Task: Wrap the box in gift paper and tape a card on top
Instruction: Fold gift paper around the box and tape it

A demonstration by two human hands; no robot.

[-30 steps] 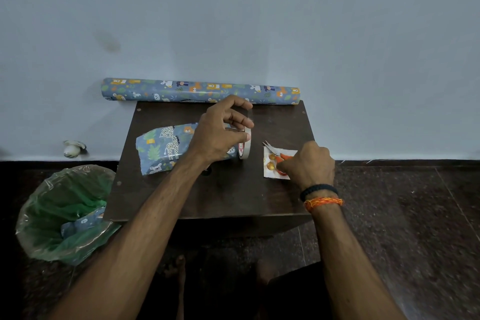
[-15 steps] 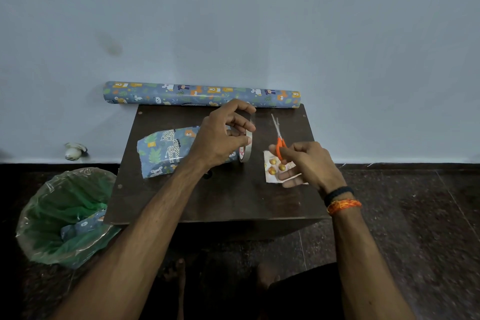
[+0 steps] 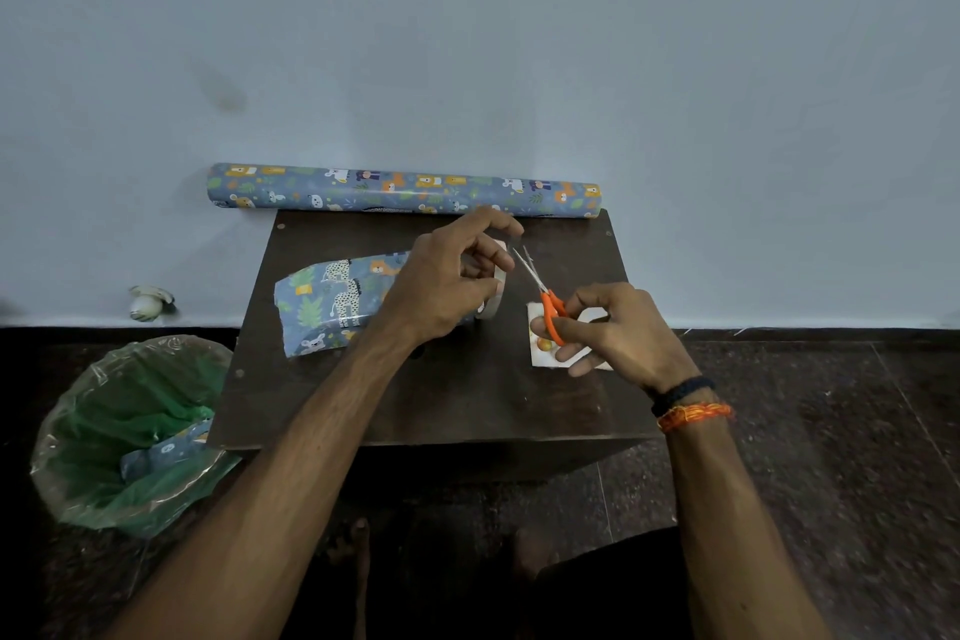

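The left hand (image 3: pixel 441 291) grips a white ring-shaped roll of adhesive tape (image 3: pixel 496 286), fingers curled round it, with the forefinger and thumb raised above the roll as if pinching a drawn-out strip; the strip itself is too thin to make out. The right hand (image 3: pixel 618 333) holds a pair of small orange-handled scissors (image 3: pixel 545 299), fingers curled through and around the loops, the blades slightly parted and pointing up and left toward the left hand's raised fingertips.

One second ago the scissors lay on the card and the right hand was closing on them. They have since been lifted clear, and their tips now stand just beside the tape. This suggests that a length of tape is about to be cut.

Directly beneath the right hand lies the small white card printed with orange and yellow motifs (image 3: pixel 543 343), flat on the dark brown wooden table (image 3: pixel 467 395) and not yet on the box. Behind and left of the left hand rests the box wrapped in blue animal-print gift paper (image 3: pixel 332 301), partly hidden by the wrist. Wrapping therefore appears complete, and fixing the card remains.

Beyond both hands, a roll of the same blue animal-print paper (image 3: pixel 405 190) lies along the wall. A bin lined with green plastic (image 3: pixel 130 431), holding a paper offcut, stands on the floor left of the left forearm.
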